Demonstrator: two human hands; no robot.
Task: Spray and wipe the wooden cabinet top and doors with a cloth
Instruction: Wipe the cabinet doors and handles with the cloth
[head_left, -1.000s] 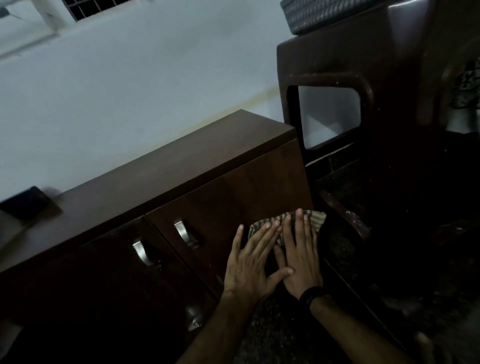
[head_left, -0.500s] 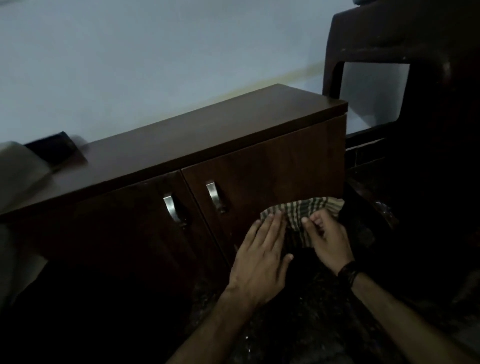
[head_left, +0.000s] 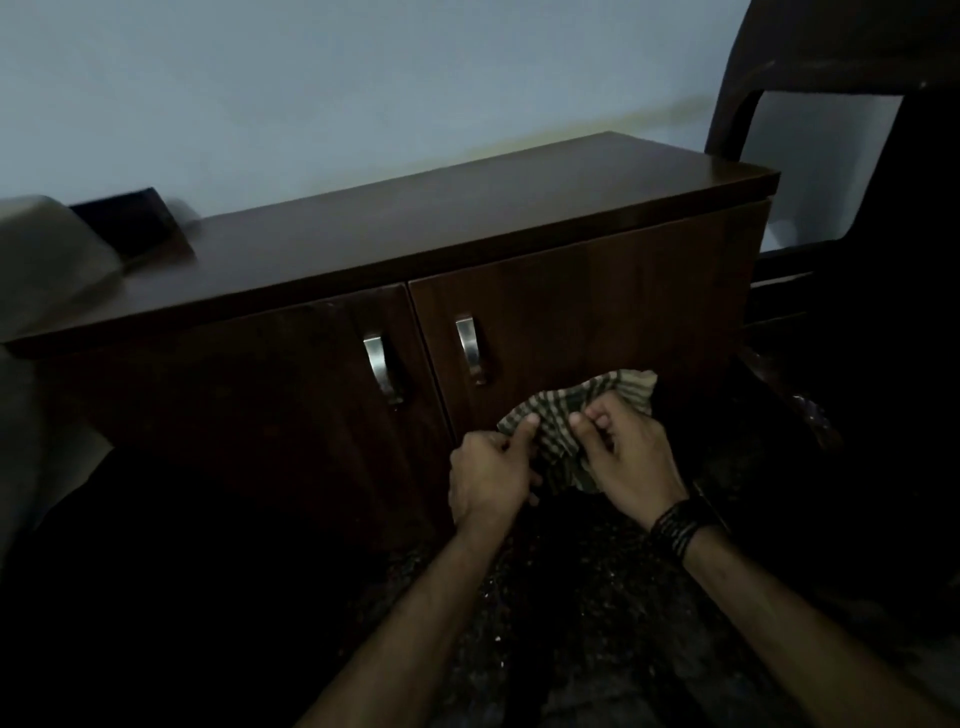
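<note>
Head view only, dim light. Change from a second ago: both hands lay flat with straight fingers, pressing the green-and-cream checked cloth (head_left: 582, 415) against the lower right cabinet door; half a second ago the right had started to curl; now both have bunched it. Left hand (head_left: 488, 470): grip curled, thumb and forefinger pinching the cloth's left edge. Right hand (head_left: 631, 457): grip curled, fingertips pinching the cloth near its middle, black beaded wristband (head_left: 680, 525) on that wrist. The cloth sits gathered between the two hands, low in front of the right door; whether it touches the wood I can't tell. My read: the flat wiping stroke has stopped, and the cloth is being refolded or regripped before the next pass. Remaining door area and the top probably still need doing, though the dark wood shows no wet or dry boundary. Counts: one dark brown wooden cabinet (head_left: 467, 223), two doors, two curved metal handles (left (head_left: 379, 364), right (head_left: 470, 348)), one cloth, two hands, one dark flat object (head_left: 127, 223) on the top's far left end, one dark chair-like frame (head_left: 831, 78) at right. No spray bottle in view.
</note>
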